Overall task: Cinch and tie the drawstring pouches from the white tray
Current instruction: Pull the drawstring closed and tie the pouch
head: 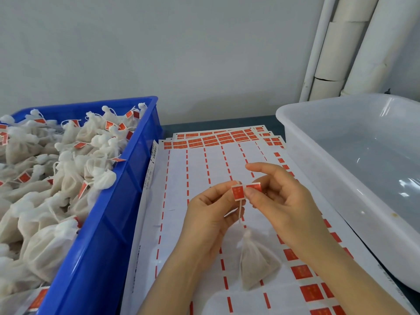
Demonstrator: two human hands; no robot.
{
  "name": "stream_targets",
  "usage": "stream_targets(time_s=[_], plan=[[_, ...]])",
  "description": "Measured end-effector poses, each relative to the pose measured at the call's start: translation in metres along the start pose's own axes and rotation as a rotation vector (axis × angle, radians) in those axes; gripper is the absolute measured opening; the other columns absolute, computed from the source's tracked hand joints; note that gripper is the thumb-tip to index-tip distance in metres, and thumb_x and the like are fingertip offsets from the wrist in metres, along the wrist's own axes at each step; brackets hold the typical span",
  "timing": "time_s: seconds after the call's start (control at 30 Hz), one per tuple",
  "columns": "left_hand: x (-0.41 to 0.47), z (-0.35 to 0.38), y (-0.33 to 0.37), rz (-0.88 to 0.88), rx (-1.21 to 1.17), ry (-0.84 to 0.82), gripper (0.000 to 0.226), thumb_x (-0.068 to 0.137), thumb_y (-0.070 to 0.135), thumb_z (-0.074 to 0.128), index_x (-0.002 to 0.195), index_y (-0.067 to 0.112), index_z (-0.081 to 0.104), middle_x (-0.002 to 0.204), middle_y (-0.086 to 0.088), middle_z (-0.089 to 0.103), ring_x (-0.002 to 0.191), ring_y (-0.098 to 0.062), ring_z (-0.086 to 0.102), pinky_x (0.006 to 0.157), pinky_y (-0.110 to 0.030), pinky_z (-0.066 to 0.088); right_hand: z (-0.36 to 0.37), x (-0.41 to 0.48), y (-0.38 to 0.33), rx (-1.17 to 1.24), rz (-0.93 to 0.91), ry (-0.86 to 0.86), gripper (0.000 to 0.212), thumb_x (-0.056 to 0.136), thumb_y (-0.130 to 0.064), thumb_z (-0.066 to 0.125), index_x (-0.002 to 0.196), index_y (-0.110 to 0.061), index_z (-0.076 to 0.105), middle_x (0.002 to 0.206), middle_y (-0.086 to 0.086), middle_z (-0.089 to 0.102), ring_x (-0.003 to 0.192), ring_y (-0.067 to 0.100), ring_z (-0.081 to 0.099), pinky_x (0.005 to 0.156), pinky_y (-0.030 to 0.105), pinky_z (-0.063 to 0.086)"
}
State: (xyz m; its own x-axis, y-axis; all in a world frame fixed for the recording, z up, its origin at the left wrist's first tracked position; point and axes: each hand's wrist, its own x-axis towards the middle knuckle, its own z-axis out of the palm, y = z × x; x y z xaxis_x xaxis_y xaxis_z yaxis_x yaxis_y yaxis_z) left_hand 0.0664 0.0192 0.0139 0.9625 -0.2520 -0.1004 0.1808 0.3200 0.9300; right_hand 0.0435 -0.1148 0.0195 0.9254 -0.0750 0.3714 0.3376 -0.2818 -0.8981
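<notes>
The pouch (256, 262) was already cinched, its neck gathered into a tight tuft, so the step in hand looked like the finish: folding a red label (238, 193) around the drawstring (240, 212). The left hand (211, 212) pinched the label's left half and the right hand (279, 201) pinched its right half, with the thin white cord running down between them to the pouch. It lay near the person in the middle, on the sticker sheets (204, 167), a soft, gauzy cone with a dark filling showing through. Next, the two halves probably needed pressing squarely together over the cord, edges matched. The glossy, translucent white tray (295, 123) stood to the right, and the rigid blue crate (127, 173) at left held heaped, tagged pouches (68, 155)
</notes>
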Motion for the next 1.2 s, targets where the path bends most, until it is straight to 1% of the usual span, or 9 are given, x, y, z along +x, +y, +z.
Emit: stream_targets(time_s=[0.23, 0.53, 0.6, 0.7, 0.87, 0.93, 1.03, 1.13, 1.2], plan=[[0.0004, 0.0004, -0.0003, 0.001, 0.001, 0.008, 0.015, 0.074, 0.023, 0.067, 0.084, 0.019, 0.078, 0.091, -0.008, 0.073, 0.079, -0.016, 0.069, 0.068, -0.023, 0.053, 0.0005, 0.0007, 0.0019, -0.003, -0.009, -0.004, 0.040, 0.071, -0.043, 0.061, 0.110, -0.037, 0.055, 0.084, -0.019, 0.064, 0.084, 0.002, 0.063, 0.070, 0.007, 0.048], [-0.0012, 0.0003, -0.0001, 0.001, 0.019, -0.018, 0.020, 0.078, 0.028, 0.062, 0.088, 0.019, 0.077, 0.094, -0.007, 0.073, 0.084, -0.017, 0.070, 0.070, -0.025, 0.054, 0.0020, 0.0000, 0.0056, -0.035, 0.014, 0.027, 0.039, 0.069, -0.048, 0.058, 0.108, -0.039, 0.055, 0.083, -0.021, 0.062, 0.084, 0.003, 0.063, 0.075, 0.012, 0.051], [-0.0014, 0.0003, -0.0002, 0.014, 0.045, -0.026, 0.027, 0.079, 0.035, 0.057, 0.091, 0.020, 0.077, 0.097, -0.006, 0.073, 0.088, -0.017, 0.069, 0.073, -0.025, 0.054, 0.0024, 0.0001, 0.0071, -0.029, 0.025, 0.043, 0.032, 0.075, -0.041, 0.060, 0.107, -0.038, 0.056, 0.083, -0.020, 0.063, 0.085, 0.002, 0.062, 0.076, 0.012, 0.051], [-0.0026, 0.0006, -0.0001, 0.056, 0.064, -0.060, 0.043, 0.068, 0.049, 0.062, 0.095, 0.019, 0.075, 0.101, -0.007, 0.072, 0.095, -0.020, 0.068, 0.077, -0.028, 0.054, 0.0032, -0.0004, 0.0090, -0.009, 0.046, 0.066, 0.023, 0.082, -0.026, 0.063, 0.102, -0.036, 0.058, 0.089, -0.021, 0.064, 0.089, -0.004, 0.060, 0.080, 0.011, 0.050], [-0.0029, 0.0030, -0.0045, 0.149, 0.164, -0.044, 0.026, 0.066, 0.034, 0.070, 0.090, 0.026, 0.075, 0.094, 0.000, 0.074, 0.090, -0.018, 0.069, 0.071, -0.021, 0.054, 0.0043, -0.0011, 0.0098, -0.038, 0.047, 0.076, 0.016, 0.083, -0.023, 0.063, 0.085, -0.039, 0.058, 0.081, -0.031, 0.062, 0.087, -0.010, 0.059, 0.072, 0.004, 0.048], [-0.0016, 0.0024, -0.0052, 0.163, 0.173, -0.006, 0.019, 0.070, 0.032, 0.067, 0.085, 0.026, 0.075, 0.091, 0.002, 0.073, 0.086, -0.015, 0.069, 0.068, -0.020, 0.053, 0.0047, -0.0005, 0.0093, -0.044, 0.062, 0.085, 0.006, 0.079, -0.034, 0.061, 0.082, -0.037, 0.058, 0.080, -0.027, 0.063, 0.082, -0.005, 0.062, 0.072, 0.007, 0.050], [-0.0014, 0.0025, -0.0046, 0.192, 0.193, 0.009, 0.015, 0.074, 0.030, 0.064, 0.083, 0.027, 0.076, 0.083, 0.002, 0.072, 0.077, -0.013, 0.068, 0.065, -0.020, 0.052, 0.0050, -0.0003, 0.0080, -0.026, 0.041, 0.094, 0.015, 0.071, -0.045, 0.055, 0.080, -0.035, 0.059, 0.074, -0.024, 0.065, 0.077, -0.004, 0.064, 0.065, 0.007, 0.049], [-0.0021, 0.0035, -0.0051, 0.233, 0.256, 0.027, 0.015, 0.084, 0.021, 0.063, 0.084, 0.030, 0.075, 0.080, 0.002, 0.072, 0.071, -0.011, 0.066, 0.062, -0.019, 0.052, 0.0046, 0.0001, 0.0081, -0.031, 0.020, 0.093, 0.002, 0.079, -0.035, 0.060, 0.080, -0.034, 0.058, 0.080, -0.024, 0.065, 0.077, -0.004, 0.063, 0.061, 0.006, 0.048], [-0.0021, 0.0034, -0.0059, 0.269, 0.294, 0.036, 0.020, 0.086, 0.015, 0.062, 0.084, 0.030, 0.076, 0.079, 0.003, 0.072, 0.069, -0.010, 0.065, 0.061, -0.018, 0.051, 0.0046, 0.0003, 0.0093, -0.041, 0.010, 0.100, 0.010, 0.082, -0.027, 0.063, 0.080, -0.035, 0.057, 0.076, -0.022, 0.065, 0.076, -0.003, 0.064, 0.060, 0.007, 0.049]])
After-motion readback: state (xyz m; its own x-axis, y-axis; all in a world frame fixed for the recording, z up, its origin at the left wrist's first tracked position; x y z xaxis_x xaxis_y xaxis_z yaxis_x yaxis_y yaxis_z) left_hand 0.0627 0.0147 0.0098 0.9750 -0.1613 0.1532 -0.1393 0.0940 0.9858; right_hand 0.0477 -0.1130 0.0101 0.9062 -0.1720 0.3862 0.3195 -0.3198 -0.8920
